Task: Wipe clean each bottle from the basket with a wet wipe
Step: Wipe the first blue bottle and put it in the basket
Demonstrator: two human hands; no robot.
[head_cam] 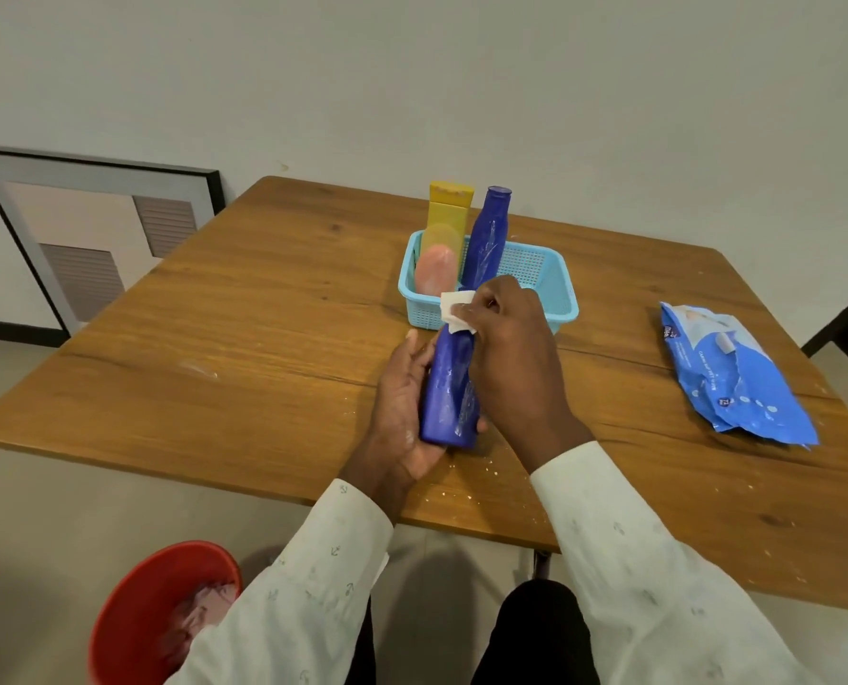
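Above the counter's [214,358] near edge, our left hand [404,412] closes its grip on the blue bottle's [449,388] base; our right hand [508,338] pinches the wet wipe [454,309] at its neck (three bottles wait in the basket [535,274]). Rotate while wiping downward.

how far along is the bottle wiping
Done: no wiped bottle sits outside the basket. In hand: the left hand holds a blue bottle while the right hand rubs its upper end with a wipe. Left: yellow bottle, second blue bottle and pink bottle wait in the basket.
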